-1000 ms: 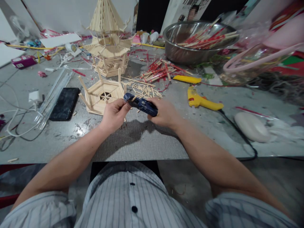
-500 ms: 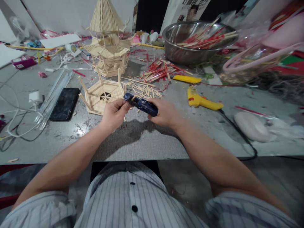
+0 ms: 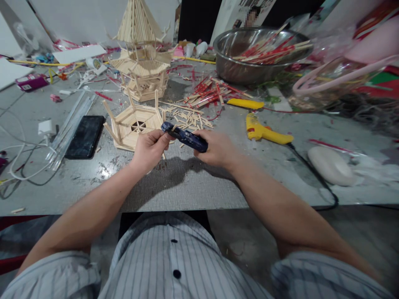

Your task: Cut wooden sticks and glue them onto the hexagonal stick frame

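My right hand [image 3: 215, 147] is wrapped round a dark blue hand cutter [image 3: 190, 139], whose head points left. My left hand [image 3: 152, 147] is closed in a pinch at the cutter's head. A thin wooden stick [image 3: 163, 156] pokes out below its fingers, and a short pale end shows at the top of the cutter; the fingers hide the part between. Just behind my left hand lies a six-sided stick base [image 3: 124, 135] with upright posts. Short cut stick pieces [image 3: 195, 119] are scattered beyond the cutter.
A tall stick pagoda [image 3: 140, 70] stands behind the base. On the right are a yellow glue gun [image 3: 264, 135] with its cord, a yellow-handled knife [image 3: 246, 103] and a metal bowl [image 3: 230, 68] of sticks. A black phone [image 3: 84, 137] and white cables lie left.
Both hands and the cutter stay almost in place. My left fingers have shifted very slightly at the cutter's head.
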A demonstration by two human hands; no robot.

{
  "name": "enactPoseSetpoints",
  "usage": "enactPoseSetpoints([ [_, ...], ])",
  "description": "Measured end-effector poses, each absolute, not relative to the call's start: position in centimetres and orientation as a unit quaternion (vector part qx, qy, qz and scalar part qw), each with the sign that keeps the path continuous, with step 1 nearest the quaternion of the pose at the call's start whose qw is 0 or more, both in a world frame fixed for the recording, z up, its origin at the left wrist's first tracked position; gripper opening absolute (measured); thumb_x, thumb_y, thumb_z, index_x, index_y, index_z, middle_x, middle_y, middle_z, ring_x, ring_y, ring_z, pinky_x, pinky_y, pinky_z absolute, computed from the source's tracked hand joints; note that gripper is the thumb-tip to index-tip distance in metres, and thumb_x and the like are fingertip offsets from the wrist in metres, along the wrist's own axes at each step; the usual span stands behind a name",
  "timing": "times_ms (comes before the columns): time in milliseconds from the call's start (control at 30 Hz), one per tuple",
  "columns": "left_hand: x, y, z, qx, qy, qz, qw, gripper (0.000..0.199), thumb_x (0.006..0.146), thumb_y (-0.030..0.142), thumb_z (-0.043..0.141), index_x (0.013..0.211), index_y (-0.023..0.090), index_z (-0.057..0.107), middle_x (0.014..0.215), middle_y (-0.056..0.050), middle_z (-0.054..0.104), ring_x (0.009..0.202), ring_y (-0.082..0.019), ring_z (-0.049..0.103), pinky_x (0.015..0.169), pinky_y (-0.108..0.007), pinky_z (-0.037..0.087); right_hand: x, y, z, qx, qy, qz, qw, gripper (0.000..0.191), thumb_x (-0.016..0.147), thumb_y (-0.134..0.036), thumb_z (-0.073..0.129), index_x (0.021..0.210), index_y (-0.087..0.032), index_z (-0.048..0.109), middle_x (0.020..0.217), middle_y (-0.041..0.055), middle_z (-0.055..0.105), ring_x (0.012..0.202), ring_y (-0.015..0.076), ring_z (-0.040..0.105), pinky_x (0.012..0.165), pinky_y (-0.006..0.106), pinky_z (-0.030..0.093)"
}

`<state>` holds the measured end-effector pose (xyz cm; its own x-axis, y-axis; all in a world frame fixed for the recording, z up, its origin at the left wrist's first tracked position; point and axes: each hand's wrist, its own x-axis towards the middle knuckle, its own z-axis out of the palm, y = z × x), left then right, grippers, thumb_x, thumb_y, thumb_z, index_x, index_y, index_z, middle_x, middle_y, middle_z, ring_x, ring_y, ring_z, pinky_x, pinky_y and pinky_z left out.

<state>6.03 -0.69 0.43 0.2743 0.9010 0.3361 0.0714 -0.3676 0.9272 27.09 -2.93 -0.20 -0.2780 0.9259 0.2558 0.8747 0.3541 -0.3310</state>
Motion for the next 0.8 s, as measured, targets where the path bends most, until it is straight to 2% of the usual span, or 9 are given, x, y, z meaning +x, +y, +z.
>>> enactPoseSetpoints([
  [167,6.03,-0.9,0.74,0.66,0.372,0.471,0.451,0.052,0.074,0.066,0.062,0.058,0.017,0.059,0.045,0.003,0.048,0.037,-0.004,0.032,0.036,-0.021,0.024,27.04,-3.0,-0.15,-0.57,-0.795,0.064,0.199,0.042,0.067,-0.025,0.059,0.108,-0.022,0.062,0.103,0.0091,0.072,0.09,0.0299,0.066,0.073,0.041,0.05],
  [433,5.89,-0.61,0.13,0.672,0.346,0.483,0.441,0.052,0.076,0.063,0.062,0.053,0.018,0.048,0.046,0.004,0.038,0.042,-0.006,0.03,0.039,-0.023,0.022,26.98,-3.1,0.14,-0.565,-0.797,0.074,0.199,0.041,0.067,-0.024,0.059,0.108,-0.022,0.062,0.102,0.0095,0.071,0.091,0.0307,0.066,0.074,0.041,0.05],
  [633,6.01,-0.84,0.48,0.682,0.335,0.485,0.433,0.051,0.077,0.062,0.061,0.055,0.018,0.048,0.047,0.005,0.036,0.042,-0.006,0.029,0.041,-0.024,0.022,27.05,-3.11,0.06,-0.558,-0.799,0.074,0.213,0.041,0.066,-0.024,0.06,0.107,-0.025,0.063,0.101,0.0067,0.072,0.09,0.029,0.066,0.074,0.04,0.05],
  [800,5.99,-0.9,0.62,0.689,0.323,0.482,0.434,0.051,0.079,0.061,0.06,0.055,0.018,0.047,0.046,0.006,0.034,0.042,-0.006,0.027,0.041,-0.025,0.021,27.05,-3.09,0.26,-0.561,-0.799,0.081,0.199,0.039,0.067,-0.024,0.059,0.106,-0.022,0.064,0.1,0.0086,0.072,0.089,0.0298,0.067,0.074,0.041,0.05],
])
